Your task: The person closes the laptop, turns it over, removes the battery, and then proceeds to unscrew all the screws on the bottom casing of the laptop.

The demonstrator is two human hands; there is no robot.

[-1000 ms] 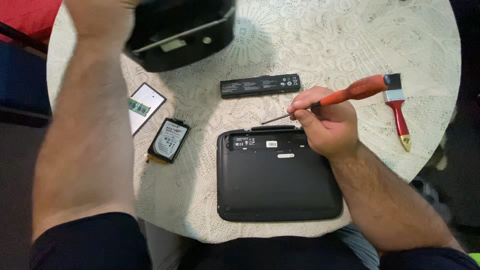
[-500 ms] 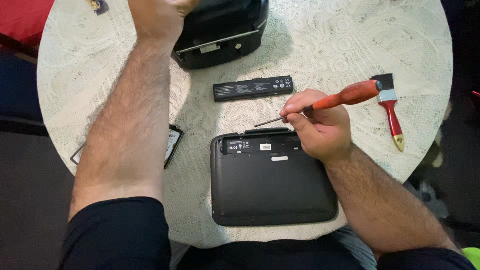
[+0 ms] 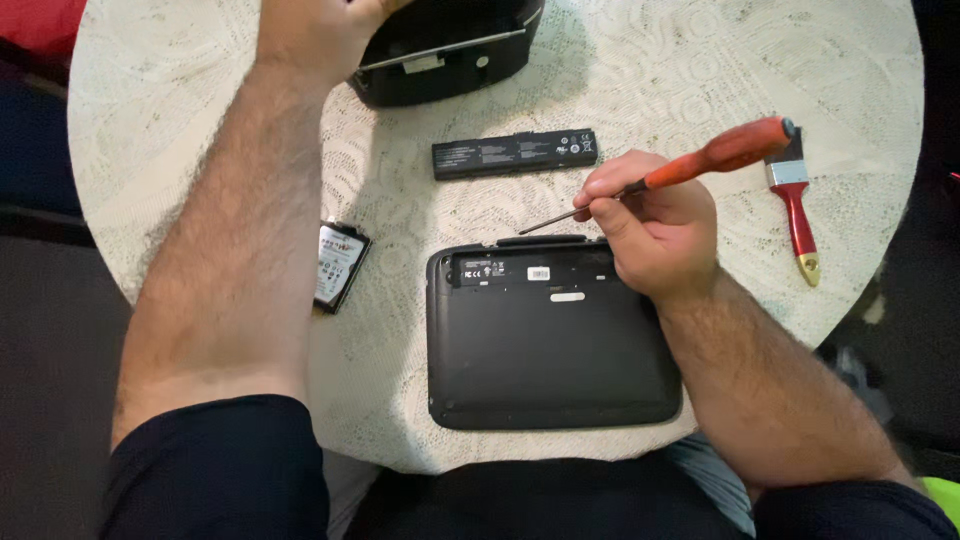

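Observation:
A black laptop (image 3: 550, 350) lies bottom side up on the round white table (image 3: 700, 60), close to me. My right hand (image 3: 655, 225) rests at its back right corner and grips a red-handled screwdriver (image 3: 700, 160), tip pointing left just above the laptop's rear edge. A long black battery (image 3: 515, 153) lies behind the laptop. My left hand (image 3: 315, 30) reaches far across to the top edge of the view, beside a black case (image 3: 450, 50); its fingers are cut off by the frame.
A hard drive (image 3: 338, 265) lies left of the laptop, partly under my left forearm. A red-handled paintbrush (image 3: 795, 200) lies at the right. The table edge curves near my lap. A red cushion (image 3: 40, 20) sits beyond the table at the top left.
My left arm has stretched further toward the black case and now covers the small card and part of the hard drive. The right hand with the screwdriver has lifted slightly.

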